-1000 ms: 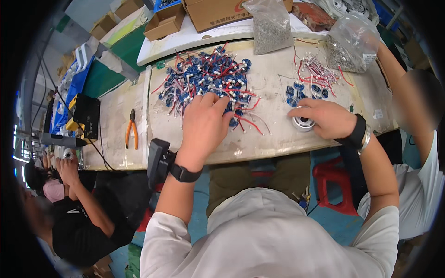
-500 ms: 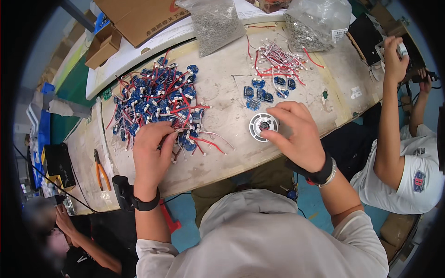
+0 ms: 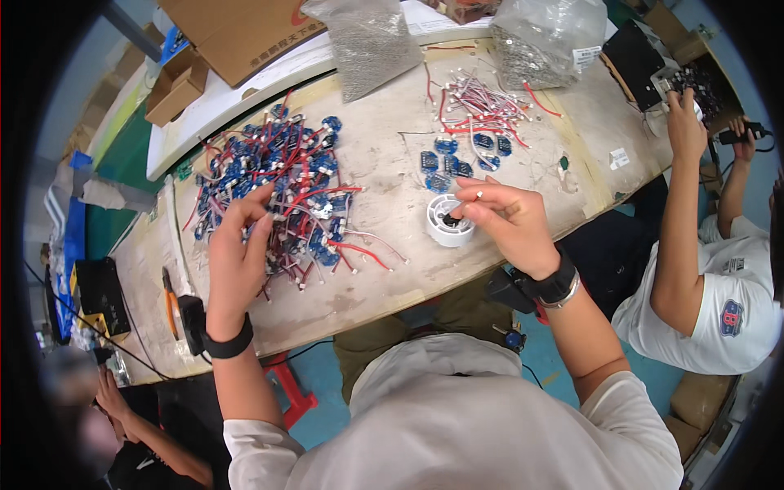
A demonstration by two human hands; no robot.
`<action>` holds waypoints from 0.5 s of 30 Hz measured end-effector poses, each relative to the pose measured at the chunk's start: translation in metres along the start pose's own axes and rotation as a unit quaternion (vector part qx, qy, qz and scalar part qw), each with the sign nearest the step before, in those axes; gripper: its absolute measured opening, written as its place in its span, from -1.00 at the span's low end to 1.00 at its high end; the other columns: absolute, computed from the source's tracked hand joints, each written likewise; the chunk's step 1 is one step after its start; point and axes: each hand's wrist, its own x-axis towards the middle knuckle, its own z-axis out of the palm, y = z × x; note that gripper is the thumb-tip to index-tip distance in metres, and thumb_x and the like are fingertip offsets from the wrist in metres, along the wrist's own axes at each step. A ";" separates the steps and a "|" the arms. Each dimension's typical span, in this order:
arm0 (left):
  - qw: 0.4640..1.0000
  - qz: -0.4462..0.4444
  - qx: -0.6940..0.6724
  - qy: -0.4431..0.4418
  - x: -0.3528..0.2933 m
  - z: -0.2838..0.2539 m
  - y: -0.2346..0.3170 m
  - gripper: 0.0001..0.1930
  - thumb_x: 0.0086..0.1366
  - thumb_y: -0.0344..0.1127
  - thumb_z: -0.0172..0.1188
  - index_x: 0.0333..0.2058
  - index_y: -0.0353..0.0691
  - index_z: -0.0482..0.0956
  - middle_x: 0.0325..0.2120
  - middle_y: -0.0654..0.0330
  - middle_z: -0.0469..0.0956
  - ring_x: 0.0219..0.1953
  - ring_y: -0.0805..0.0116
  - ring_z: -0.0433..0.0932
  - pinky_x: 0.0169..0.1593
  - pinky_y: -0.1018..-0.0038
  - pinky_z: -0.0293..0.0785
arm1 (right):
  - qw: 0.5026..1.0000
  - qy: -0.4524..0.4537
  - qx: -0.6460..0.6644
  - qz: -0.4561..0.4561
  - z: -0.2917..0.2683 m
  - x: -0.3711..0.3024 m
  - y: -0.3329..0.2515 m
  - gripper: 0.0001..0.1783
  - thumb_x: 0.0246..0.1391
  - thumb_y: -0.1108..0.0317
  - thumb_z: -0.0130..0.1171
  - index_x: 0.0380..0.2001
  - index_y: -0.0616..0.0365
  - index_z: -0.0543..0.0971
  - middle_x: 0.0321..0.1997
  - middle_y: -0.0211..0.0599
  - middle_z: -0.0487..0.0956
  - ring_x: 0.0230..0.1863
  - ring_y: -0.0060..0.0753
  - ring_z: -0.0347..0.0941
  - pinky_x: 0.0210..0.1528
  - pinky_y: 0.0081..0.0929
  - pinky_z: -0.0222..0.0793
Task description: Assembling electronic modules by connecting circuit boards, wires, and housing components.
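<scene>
At the left of the table, my left hand (image 3: 235,253) reaches into a pile of blue circuit boards with red and white wires (image 3: 282,171). Its thumb and forefinger are bent and apart at the pile's edge, with nothing visible between them. My right hand (image 3: 510,224) is closed in a pinch, a small white connector (image 3: 478,195) showing at its fingertips. Any wire on that connector is hidden. Just below those fingers stands a round white housing (image 3: 439,235) with a dark centre, its right side partly covered by the hand.
Several loose blue boards (image 3: 429,161) lie beyond the housing, with a heap of red and white leads (image 3: 490,102) behind them. Bags of small metal parts (image 3: 367,49) stand at the back. Orange-handled pliers (image 3: 170,302) lie left. A co-worker's arm (image 3: 686,188) reaches in at right.
My left hand has shifted left and slightly up along the pile. My right hand has closed from an open grasp into a pinch, and a small white connector now shows there.
</scene>
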 end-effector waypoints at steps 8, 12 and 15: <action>0.950 -0.142 -0.270 0.071 -0.001 0.020 0.030 -0.88 0.20 -0.38 -0.02 -0.32 -0.29 0.36 -0.62 0.29 0.41 -0.64 0.53 0.43 -0.58 0.67 0.32 | 0.992 0.019 0.113 0.045 -0.006 -0.010 -0.007 -0.87 -0.09 0.56 0.08 -0.39 0.34 0.49 -0.35 -0.29 0.51 -0.31 -0.57 0.40 -0.25 -0.66 0.29; 0.821 -0.276 -0.500 -0.002 -0.034 0.039 0.076 -0.81 0.19 -0.41 0.00 -0.21 -0.31 0.38 -0.58 0.24 0.45 -0.66 0.48 0.46 -0.59 0.65 0.37 | 0.998 -0.034 0.028 -0.053 -0.004 -0.011 -0.025 -0.89 -0.13 0.54 0.11 -0.44 0.28 0.52 -0.44 -0.31 0.48 -0.32 -0.48 0.35 -0.24 -0.57 0.24; 0.757 -0.278 -0.590 -0.034 -0.042 0.057 0.088 -0.81 0.19 -0.42 -0.01 -0.21 -0.32 0.37 -0.53 0.15 0.48 -0.64 0.45 0.49 -0.58 0.63 0.41 | 0.992 -0.075 -0.002 -0.100 0.010 -0.007 -0.030 -0.90 -0.15 0.52 0.11 -0.46 0.24 0.53 -0.49 -0.29 0.45 -0.40 -0.42 0.32 -0.30 -0.55 0.21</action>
